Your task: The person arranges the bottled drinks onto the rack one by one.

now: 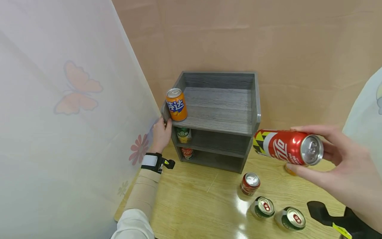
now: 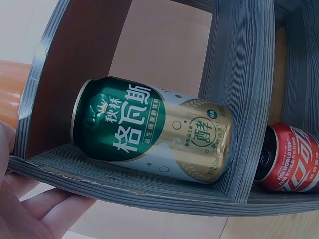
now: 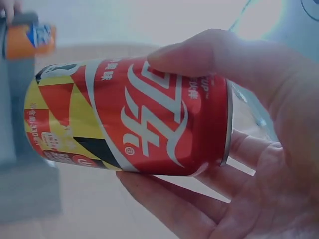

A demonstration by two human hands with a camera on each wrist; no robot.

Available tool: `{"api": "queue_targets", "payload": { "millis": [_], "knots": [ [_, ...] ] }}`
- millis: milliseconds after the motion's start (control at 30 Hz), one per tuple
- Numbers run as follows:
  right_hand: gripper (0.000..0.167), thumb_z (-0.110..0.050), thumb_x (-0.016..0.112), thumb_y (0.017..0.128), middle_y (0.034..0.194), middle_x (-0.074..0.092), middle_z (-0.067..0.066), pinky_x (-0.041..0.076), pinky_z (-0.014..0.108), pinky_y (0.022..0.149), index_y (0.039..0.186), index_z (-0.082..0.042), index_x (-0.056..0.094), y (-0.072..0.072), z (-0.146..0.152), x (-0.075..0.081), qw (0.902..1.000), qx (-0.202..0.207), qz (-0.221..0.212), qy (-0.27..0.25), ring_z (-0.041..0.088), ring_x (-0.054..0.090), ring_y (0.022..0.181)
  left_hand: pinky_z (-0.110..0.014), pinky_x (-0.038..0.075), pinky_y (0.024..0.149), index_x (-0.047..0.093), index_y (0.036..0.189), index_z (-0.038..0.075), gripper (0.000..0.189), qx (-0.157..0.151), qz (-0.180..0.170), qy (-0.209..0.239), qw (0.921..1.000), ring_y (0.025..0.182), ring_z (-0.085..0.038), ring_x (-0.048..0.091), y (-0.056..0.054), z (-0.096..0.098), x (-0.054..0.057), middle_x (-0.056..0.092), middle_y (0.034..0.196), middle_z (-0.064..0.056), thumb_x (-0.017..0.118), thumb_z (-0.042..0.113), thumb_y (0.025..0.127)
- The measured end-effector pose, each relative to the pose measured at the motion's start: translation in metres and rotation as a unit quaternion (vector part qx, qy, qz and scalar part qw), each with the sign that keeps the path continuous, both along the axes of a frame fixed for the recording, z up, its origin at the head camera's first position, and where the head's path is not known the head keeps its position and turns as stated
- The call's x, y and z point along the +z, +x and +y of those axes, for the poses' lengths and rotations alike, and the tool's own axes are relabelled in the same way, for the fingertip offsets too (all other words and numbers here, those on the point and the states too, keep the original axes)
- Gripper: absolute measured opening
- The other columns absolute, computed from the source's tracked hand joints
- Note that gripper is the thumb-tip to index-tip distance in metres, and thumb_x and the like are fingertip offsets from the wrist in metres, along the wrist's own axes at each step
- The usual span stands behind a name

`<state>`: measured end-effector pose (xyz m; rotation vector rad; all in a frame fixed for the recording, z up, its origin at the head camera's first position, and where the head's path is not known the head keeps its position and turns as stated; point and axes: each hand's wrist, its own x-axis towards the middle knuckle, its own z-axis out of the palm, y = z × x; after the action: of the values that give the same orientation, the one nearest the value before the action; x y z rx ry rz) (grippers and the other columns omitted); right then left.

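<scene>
My right hand [image 1: 349,162] holds a red cola can [image 1: 280,146] on its side, in the air to the right of a grey wooden shelf [image 1: 221,114]. In the right wrist view the thumb and fingers pinch that can from opposite sides. My left hand [image 1: 161,135] grips the shelf's left side panel near the top tier. Just beside it, an orange soda can [image 1: 176,106] stands upright on the top tier. A green-and-gold drink can [image 2: 154,129] occupies the middle tier's left end, and a red cola can [image 2: 294,159] the bottom tier's left.
On the wooden table [image 1: 185,196], a red can [image 1: 250,184] and two green cans, one nearer the shelf [image 1: 262,207] and one farther right [image 1: 290,219], stand in front. An orange can [image 1: 290,170] is mostly hidden behind the right hand. A white printed curtain [image 1: 89,149] hangs at left.
</scene>
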<state>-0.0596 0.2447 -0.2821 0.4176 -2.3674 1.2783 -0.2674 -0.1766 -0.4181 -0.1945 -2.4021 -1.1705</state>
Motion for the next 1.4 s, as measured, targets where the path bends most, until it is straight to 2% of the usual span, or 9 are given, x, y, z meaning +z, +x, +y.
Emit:
{"api": "queue_targets", "payload": {
  "millis": [133,233,467,633,733,900,1133,1267,1400],
  "knots": [
    [0.086,0.018,0.091,0.057,0.121,0.065,0.005,0.052,0.015,0.073,0.134,-0.009,0.062,-0.007,-0.019,-0.003,0.9983,0.053,-0.023,0.006,0.010,0.070,0.090,-0.048,0.053,0.071,0.062,0.112,-0.005,0.027,-0.003,-0.004,0.006,1.0000,0.087,-0.035,0.067,0.001,0.000,0.000,0.068,0.102,-0.023,0.052,0.020,0.107],
    [0.081,0.011,0.093,0.062,0.119,0.065,0.001,0.054,0.018,0.069,0.132,-0.016,0.063,-0.017,-0.034,-0.010,0.9966,0.069,-0.044,0.013,0.012,0.070,0.087,-0.049,0.054,0.075,0.063,0.114,-0.005,0.027,-0.007,-0.006,0.012,0.9999,0.092,-0.036,0.068,0.002,0.001,0.000,0.068,0.107,-0.024,0.052,0.019,0.107],
    [0.076,0.008,0.091,0.066,0.121,0.065,0.004,0.054,0.021,0.078,0.131,-0.019,0.061,-0.043,-0.061,-0.041,0.9906,0.124,-0.058,0.006,0.016,0.071,0.088,-0.049,0.054,0.077,0.063,0.117,-0.005,0.027,-0.008,-0.007,0.015,0.9998,0.095,-0.036,0.068,0.002,0.004,0.002,0.069,0.109,-0.024,0.052,0.019,0.107],
    [0.073,0.009,0.087,0.068,0.121,0.064,0.007,0.057,0.031,0.076,0.130,-0.016,0.057,-0.062,-0.083,-0.073,0.9865,0.139,-0.088,-0.001,0.018,0.069,0.089,-0.049,0.055,0.081,0.062,0.120,-0.004,0.029,-0.009,-0.015,0.018,0.9997,0.100,-0.036,0.068,0.003,0.006,0.003,0.068,0.114,-0.024,0.051,0.019,0.107],
    [0.072,0.008,0.085,0.067,0.121,0.062,0.008,0.057,0.037,0.074,0.129,-0.014,0.056,-0.073,-0.099,-0.097,0.9866,0.133,-0.093,0.008,0.021,0.068,0.092,-0.049,0.054,0.076,0.062,0.119,-0.004,0.028,-0.008,-0.017,0.019,0.9996,0.094,-0.035,0.068,0.003,0.007,0.003,0.068,0.110,-0.023,0.051,0.019,0.107],
    [0.074,0.004,0.088,0.064,0.121,0.061,0.006,0.055,0.041,0.076,0.128,-0.011,0.055,-0.088,-0.123,-0.142,0.9896,0.114,-0.058,0.066,0.024,0.065,0.100,-0.048,0.051,0.068,0.063,0.115,-0.005,0.026,-0.006,-0.011,0.015,0.9998,0.082,-0.034,0.065,0.003,0.008,0.001,0.068,0.100,-0.022,0.052,0.018,0.107],
    [0.073,0.004,0.089,0.068,0.124,0.058,0.003,0.056,0.041,0.078,0.131,-0.012,0.053,-0.098,-0.147,-0.194,0.9858,0.114,-0.067,0.104,0.023,0.066,0.103,-0.043,0.049,0.064,0.062,0.113,-0.005,0.027,-0.004,-0.008,0.013,0.9999,0.077,-0.032,0.063,0.003,0.011,-0.001,0.067,0.096,-0.021,0.051,0.020,0.107],
    [0.075,0.004,0.089,0.068,0.124,0.057,0.003,0.056,0.039,0.075,0.132,-0.012,0.053,-0.099,-0.155,-0.215,0.9804,0.122,-0.075,0.135,0.023,0.068,0.098,-0.040,0.045,0.060,0.062,0.111,-0.004,0.026,-0.001,-0.008,0.012,0.9999,0.071,-0.031,0.060,0.004,0.011,-0.001,0.065,0.090,-0.019,0.051,0.019,0.107],
    [0.076,0.003,0.090,0.068,0.125,0.058,0.005,0.056,0.041,0.075,0.132,-0.012,0.052,-0.104,-0.159,-0.232,0.9773,0.133,-0.057,0.154,0.025,0.068,0.097,-0.040,0.044,0.059,0.062,0.109,-0.004,0.026,0.000,-0.011,0.014,0.9998,0.070,-0.030,0.060,0.004,0.011,0.000,0.063,0.086,-0.018,0.051,0.020,0.107]
  ]
}}
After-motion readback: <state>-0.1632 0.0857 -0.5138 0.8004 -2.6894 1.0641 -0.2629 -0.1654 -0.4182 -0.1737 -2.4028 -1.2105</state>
